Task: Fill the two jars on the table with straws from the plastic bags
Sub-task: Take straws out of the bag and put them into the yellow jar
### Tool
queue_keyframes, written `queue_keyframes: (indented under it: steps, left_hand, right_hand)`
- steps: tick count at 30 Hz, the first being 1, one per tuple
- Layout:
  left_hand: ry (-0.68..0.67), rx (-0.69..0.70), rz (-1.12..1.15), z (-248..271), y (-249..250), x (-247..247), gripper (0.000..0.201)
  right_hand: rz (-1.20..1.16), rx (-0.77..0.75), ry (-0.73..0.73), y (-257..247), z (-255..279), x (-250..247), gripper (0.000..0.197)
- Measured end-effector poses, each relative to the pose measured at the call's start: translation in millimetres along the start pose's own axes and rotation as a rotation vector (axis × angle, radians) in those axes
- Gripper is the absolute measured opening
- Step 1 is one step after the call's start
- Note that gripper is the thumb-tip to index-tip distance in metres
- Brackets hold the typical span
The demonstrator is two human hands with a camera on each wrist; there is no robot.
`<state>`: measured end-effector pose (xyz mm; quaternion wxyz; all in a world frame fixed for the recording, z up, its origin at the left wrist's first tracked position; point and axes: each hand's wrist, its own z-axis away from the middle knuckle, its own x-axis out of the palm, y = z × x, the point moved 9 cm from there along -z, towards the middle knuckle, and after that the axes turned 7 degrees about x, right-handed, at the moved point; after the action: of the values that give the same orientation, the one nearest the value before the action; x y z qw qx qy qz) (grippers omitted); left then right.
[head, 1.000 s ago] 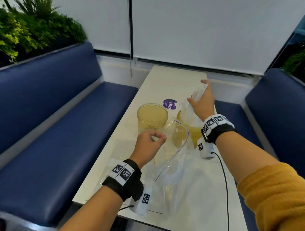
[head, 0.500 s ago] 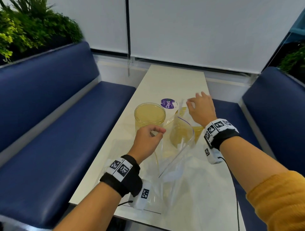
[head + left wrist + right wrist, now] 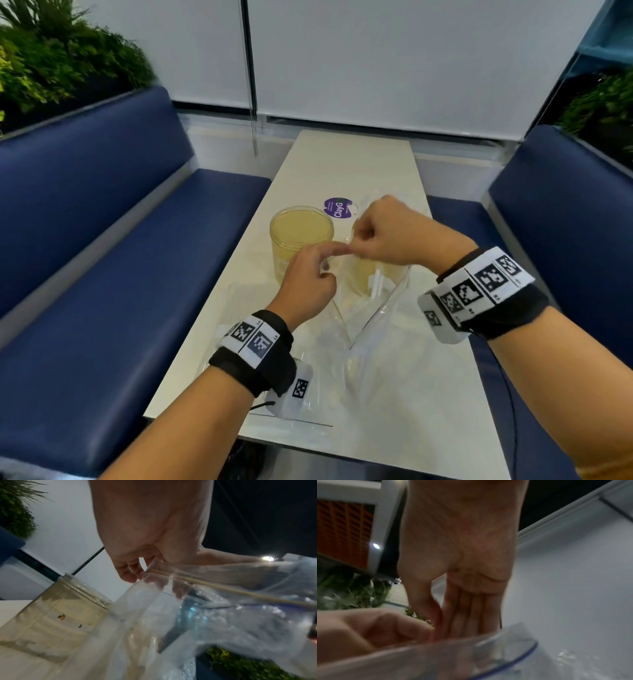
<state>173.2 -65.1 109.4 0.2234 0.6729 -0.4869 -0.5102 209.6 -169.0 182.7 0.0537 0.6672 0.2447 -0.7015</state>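
Clear plastic bag (image 3: 363,308) pinched at its mouth by both hands, left (image 3: 305,284) and right (image 3: 387,233), just at 6 o'clock of two jars (image 3: 301,236), probably to reach straws (image 3: 376,284) inside.

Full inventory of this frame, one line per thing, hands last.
jars: 2, clear yellowish; left one open on the table, right one mostly hidden behind the hands.
plastic bag: clear, held up in front of the right jar; more clear plastic lies flat nearer the camera.
straws: a few, white, inside the bag.
purple sticker: 1, behind the jars.
table: 1, cream.
benches: 2, blue, either side.
plants: green, behind both benches.
left hand: pinches the bag's rim.
right hand: pinches the rim too.
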Motion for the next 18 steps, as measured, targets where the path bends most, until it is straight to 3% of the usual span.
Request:
queue_keyframes:
  steps: [2, 5, 8, 11, 14, 18]
  left_hand:
    - [-0.010, 0.038, 0.021, -1, 4, 1, 0.069]
    - [-0.044, 0.076, 0.061, 2, 10, 6, 0.073]
    - [-0.068, 0.083, 0.102, 7, 10, 12, 0.076]
    - [-0.090, 0.080, 0.133, 12, 10, 16, 0.077]
    - [-0.092, 0.102, 0.153, 14, 13, 18, 0.077]
    - [-0.077, 0.104, 0.099, 15, 11, 16, 0.073]
  right_hand:
    - [0.112, 0.062, -0.255, 1, 13, 41, 0.034]
    - [0.283, 0.033, -0.356, -7, 25, 87, 0.021]
    - [0.322, 0.052, -0.461, -10, 37, 123, 0.046]
    - [0.399, 0.022, -0.509, -12, 43, 144, 0.054]
    - [0.511, -0.009, -0.529, -17, 46, 161, 0.040]
    - [0.470, 0.007, -0.540, -19, 46, 174, 0.034]
